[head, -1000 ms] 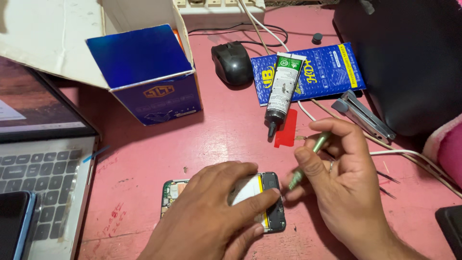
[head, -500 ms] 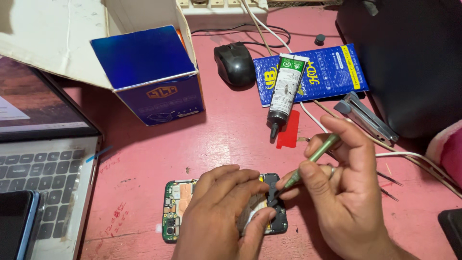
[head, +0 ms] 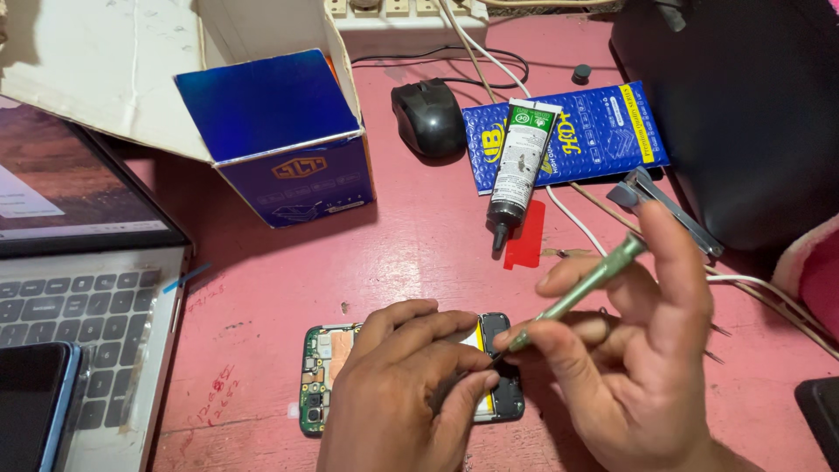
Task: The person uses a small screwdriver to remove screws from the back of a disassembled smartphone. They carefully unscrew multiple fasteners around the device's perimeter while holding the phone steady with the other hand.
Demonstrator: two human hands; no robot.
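Observation:
An opened phone (head: 322,367) with its green circuit board showing lies flat on the pink table (head: 419,262). My left hand (head: 411,393) rests over its middle, fingers pressing it down and hiding most of it. My right hand (head: 629,350) holds a thin green screwdriver (head: 581,290) slanted down to the left, its tip at the phone's right end near my left thumb.
A black glue tube (head: 517,170) lies across a blue packet (head: 577,131) behind my hands, beside a red scrap (head: 526,238). A mouse (head: 428,118), blue box (head: 280,140), laptop (head: 79,297), another phone (head: 35,402), metal tweezers (head: 664,205), white cables and a black bag (head: 743,105) surround the spot.
My left hand slid right along the phone, uncovering its green board end. My right hand tilted the screwdriver and brought its tip down onto the phone's right end.

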